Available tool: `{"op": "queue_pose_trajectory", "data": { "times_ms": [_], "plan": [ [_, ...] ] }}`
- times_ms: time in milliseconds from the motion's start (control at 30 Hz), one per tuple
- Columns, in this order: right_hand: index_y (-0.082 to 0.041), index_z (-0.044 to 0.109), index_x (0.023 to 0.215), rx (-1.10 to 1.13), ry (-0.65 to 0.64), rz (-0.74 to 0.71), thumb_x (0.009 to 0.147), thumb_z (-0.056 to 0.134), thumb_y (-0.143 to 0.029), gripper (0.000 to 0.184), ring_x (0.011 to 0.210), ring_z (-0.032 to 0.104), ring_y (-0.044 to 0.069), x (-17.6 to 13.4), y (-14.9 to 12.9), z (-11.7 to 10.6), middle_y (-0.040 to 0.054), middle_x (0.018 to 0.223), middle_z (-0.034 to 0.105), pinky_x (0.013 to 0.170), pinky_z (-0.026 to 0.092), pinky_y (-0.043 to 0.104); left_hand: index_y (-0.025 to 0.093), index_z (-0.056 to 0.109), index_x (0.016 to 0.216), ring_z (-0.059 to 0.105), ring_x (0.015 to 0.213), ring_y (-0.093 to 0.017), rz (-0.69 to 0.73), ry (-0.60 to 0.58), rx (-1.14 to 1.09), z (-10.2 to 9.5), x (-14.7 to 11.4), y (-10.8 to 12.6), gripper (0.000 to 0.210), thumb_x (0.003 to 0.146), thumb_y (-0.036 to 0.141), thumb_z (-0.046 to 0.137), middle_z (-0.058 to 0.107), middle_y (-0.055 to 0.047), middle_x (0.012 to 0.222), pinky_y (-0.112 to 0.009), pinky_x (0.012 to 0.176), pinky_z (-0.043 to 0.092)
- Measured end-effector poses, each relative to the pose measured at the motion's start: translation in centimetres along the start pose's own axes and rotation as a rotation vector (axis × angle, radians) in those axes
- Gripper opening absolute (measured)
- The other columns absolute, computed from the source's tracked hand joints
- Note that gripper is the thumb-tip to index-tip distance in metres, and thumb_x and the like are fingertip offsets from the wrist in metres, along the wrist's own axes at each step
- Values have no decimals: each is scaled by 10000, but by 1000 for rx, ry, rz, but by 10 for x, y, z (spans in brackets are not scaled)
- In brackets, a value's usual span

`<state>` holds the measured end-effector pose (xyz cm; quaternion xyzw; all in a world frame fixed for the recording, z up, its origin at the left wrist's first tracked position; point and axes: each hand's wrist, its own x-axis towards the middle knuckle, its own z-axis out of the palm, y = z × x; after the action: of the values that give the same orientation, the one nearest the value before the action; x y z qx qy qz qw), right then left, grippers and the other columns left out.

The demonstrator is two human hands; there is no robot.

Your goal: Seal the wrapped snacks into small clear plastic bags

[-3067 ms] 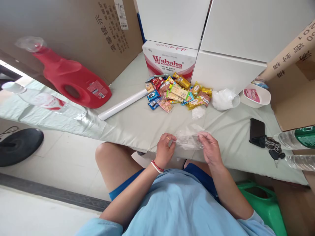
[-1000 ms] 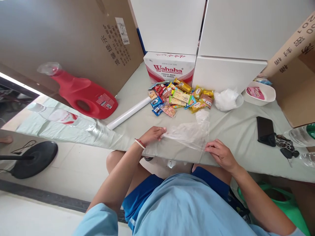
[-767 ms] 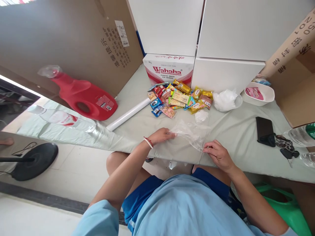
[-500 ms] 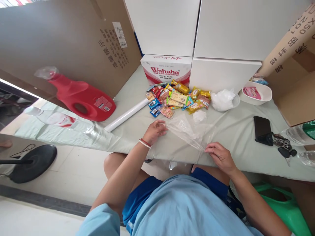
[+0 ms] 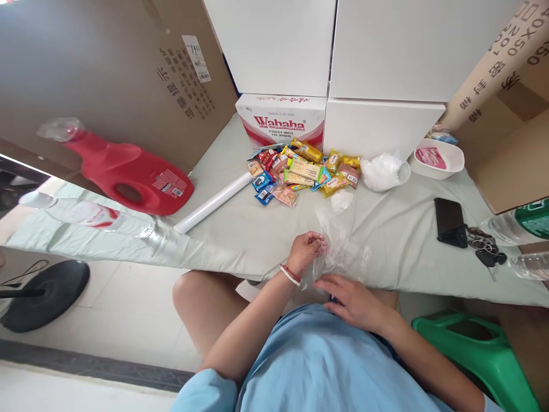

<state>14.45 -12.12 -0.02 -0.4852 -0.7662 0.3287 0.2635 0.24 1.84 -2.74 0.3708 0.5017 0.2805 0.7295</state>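
My left hand (image 5: pixel 307 252), with a red and white beaded bracelet at the wrist, is closed on the edge of a thin clear plastic bag (image 5: pixel 343 260). The bag lies crumpled on the cloth near the table's front edge. My right hand (image 5: pixel 354 300) is just below it, its fingers stretched out and thumb apart; whether they touch the film I cannot tell. Beyond the bag are a small white crumpled bundle (image 5: pixel 342 201) and a pile of wrapped snacks (image 5: pixel 304 171). A white roll (image 5: pixel 214 202) lies left of the pile.
On the left lie a red jug (image 5: pixel 132 177) and a water bottle (image 5: pixel 94 216). A Wahaba-style carton (image 5: pixel 281 123) stands behind the snacks. To the right are white plastic film (image 5: pixel 381 171) in a bowl, a white tub (image 5: pixel 450 166), a phone (image 5: pixel 449 222), keys (image 5: pixel 484 246) and a green stool (image 5: pixel 506 355).
My left hand has moved right and nearer to me with the bag's edge. My right hand has come left and lower, its fingers opening off the film. The bag has gone from stretched to crumpled.
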Motion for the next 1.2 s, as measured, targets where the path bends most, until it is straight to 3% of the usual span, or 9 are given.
{"op": "queue_pose_trajectory", "data": {
  "times_ms": [67,200,333,400,633,800,900,1033,1200],
  "plan": [
    [-268,698,1234,153,128,180,986,559,-357,298,868,690,194,-3,3,-28,71,1137,735,726,570,296,163,657,837,715,744,-148,27,-43,-38,-5,-2,-2,77,774,189,693,728,-44,815,-277,734,553],
    [-213,685,1182,120,659,495,929,566,-400,336,876,665,222,12,48,-71,93,1035,740,725,547,325,173,647,793,728,814,-167,116,-113,-54,-9,-11,-3,79,752,236,671,731,-43,863,-292,775,549],
    [-196,659,1227,114,362,437,692,758,-366,570,961,654,233,52,97,-67,97,1116,723,829,535,360,177,596,679,714,808,-173,202,-221,-30,-6,-15,0,117,711,266,664,699,-30,796,-305,788,545],
    [-178,699,1087,187,241,429,716,730,-414,440,820,643,196,69,107,-57,58,931,726,766,520,322,178,582,678,709,803,-172,218,-210,-22,-12,-13,4,134,701,283,662,698,-32,814,-306,771,548],
    [-190,634,785,463,551,612,731,665,-624,439,525,413,117,81,111,-49,-35,582,513,498,326,240,198,514,804,657,719,-158,211,544,141,-83,2,22,97,709,218,508,646,-34,854,-268,609,473],
    [-195,642,748,330,611,627,781,640,-590,396,542,456,137,73,106,-43,-14,580,542,527,340,253,196,579,968,601,1047,-256,516,830,498,-87,-16,28,236,737,149,579,614,-114,1103,-425,907,472],
    [-200,663,783,220,584,615,839,601,-558,368,557,478,150,68,98,-39,-10,590,564,548,353,257,204,654,916,574,1118,-297,876,635,1045,-59,-31,16,156,830,119,556,673,-128,1034,-484,982,392],
    [-206,685,850,156,600,634,884,568,-556,371,563,509,161,55,88,-35,-10,609,594,571,378,268,227,712,894,607,1146,-274,955,253,1377,-37,-32,-13,224,920,121,515,733,-111,996,-455,971,363],
    [-211,678,834,109,501,692,913,534,-565,390,557,553,168,10,89,-34,-2,613,626,565,408,274,229,695,1233,552,1315,-307,804,339,1357,-50,-18,-29,351,961,165,482,683,-137,1336,-510,1074,326]
  ]
}}
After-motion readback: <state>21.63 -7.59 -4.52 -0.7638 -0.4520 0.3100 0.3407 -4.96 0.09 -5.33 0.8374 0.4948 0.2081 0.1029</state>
